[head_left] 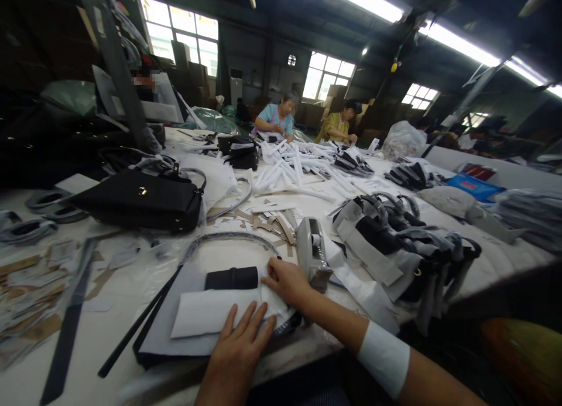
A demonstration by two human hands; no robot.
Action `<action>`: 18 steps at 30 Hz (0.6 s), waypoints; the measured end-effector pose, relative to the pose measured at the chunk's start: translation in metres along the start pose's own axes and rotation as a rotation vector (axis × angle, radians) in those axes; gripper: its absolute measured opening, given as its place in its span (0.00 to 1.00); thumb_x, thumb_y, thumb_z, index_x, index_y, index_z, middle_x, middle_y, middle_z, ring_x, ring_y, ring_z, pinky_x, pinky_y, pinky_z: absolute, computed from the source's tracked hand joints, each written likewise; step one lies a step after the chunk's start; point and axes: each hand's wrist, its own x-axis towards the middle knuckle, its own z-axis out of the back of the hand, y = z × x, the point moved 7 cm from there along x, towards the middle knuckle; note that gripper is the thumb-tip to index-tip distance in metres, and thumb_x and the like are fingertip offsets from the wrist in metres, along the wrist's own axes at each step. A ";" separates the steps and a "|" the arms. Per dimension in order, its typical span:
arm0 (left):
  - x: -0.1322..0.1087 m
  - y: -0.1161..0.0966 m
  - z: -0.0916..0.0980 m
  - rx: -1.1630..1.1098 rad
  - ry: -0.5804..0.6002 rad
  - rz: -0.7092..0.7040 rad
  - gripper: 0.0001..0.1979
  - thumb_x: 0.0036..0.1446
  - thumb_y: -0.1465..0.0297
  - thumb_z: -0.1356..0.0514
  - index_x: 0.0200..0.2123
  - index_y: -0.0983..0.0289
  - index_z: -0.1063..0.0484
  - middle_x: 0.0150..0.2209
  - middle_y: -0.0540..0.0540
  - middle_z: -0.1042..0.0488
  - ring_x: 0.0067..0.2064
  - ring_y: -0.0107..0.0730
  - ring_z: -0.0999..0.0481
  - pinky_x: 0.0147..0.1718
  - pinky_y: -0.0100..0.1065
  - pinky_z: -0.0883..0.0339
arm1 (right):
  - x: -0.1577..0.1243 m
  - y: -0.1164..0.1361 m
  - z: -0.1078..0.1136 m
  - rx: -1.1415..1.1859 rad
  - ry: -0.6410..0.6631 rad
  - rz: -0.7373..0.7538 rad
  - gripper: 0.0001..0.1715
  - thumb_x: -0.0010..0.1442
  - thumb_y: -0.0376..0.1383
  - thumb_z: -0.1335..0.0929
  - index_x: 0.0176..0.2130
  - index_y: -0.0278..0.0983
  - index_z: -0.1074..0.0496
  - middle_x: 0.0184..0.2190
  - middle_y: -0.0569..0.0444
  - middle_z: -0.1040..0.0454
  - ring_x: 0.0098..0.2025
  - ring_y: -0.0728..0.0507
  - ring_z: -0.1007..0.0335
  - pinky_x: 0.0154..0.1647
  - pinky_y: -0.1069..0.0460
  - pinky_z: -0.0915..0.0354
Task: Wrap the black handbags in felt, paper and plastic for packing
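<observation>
My left hand point(239, 350) lies flat with fingers stretched out on a white paper sheet point(206, 313) that covers a flat black bag point(175, 335) near the table's front edge. My right hand point(285, 280) is curled, its fingertips pinching the paper's upper right edge beside a black strap piece point(231, 277). A grey curved handle point(228, 239) arches just behind the bag. A grey tape dispenser point(312, 253) stands right of my right hand.
A black handbag point(140, 201) sits at the left. Grey-wrapped bags point(395, 242) pile up at the right. White paper rolls point(290, 169) and cardboard scraps point(267, 221) cover the middle. Two people point(307, 122) work at the far end; another sits at the back left.
</observation>
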 end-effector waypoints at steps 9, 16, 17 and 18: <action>0.001 0.000 0.001 0.020 -0.018 -0.002 0.34 0.52 0.84 0.50 0.59 0.52 0.34 0.58 0.48 0.28 0.57 0.36 0.27 0.57 0.43 0.39 | -0.063 -0.086 0.118 0.236 -0.507 -0.244 0.19 0.61 0.48 0.36 0.42 0.36 0.27 0.40 0.47 0.22 0.40 0.40 0.26 0.45 0.48 0.34; -0.001 -0.001 0.000 -0.011 -0.122 0.016 0.34 0.51 0.87 0.51 0.56 0.53 0.32 0.57 0.47 0.26 0.57 0.33 0.27 0.69 0.46 0.72 | -0.055 -0.125 0.095 0.414 -0.310 -0.461 0.23 0.57 0.51 0.34 0.33 0.37 0.20 0.35 0.50 0.18 0.43 0.37 0.24 0.46 0.47 0.34; -0.001 0.000 -0.002 -0.019 -0.118 0.032 0.34 0.51 0.87 0.52 0.55 0.52 0.31 0.57 0.47 0.26 0.57 0.32 0.27 0.68 0.46 0.74 | -0.052 -0.126 0.090 0.460 -0.287 -0.505 0.24 0.58 0.52 0.35 0.32 0.36 0.21 0.35 0.49 0.18 0.42 0.38 0.24 0.44 0.48 0.35; -0.001 0.000 -0.004 -0.023 -0.115 0.041 0.34 0.51 0.87 0.52 0.55 0.52 0.31 0.56 0.47 0.26 0.57 0.32 0.27 0.68 0.47 0.74 | -0.050 -0.127 0.085 0.508 -0.264 -0.551 0.25 0.59 0.52 0.36 0.33 0.35 0.21 0.35 0.48 0.18 0.41 0.39 0.24 0.42 0.49 0.35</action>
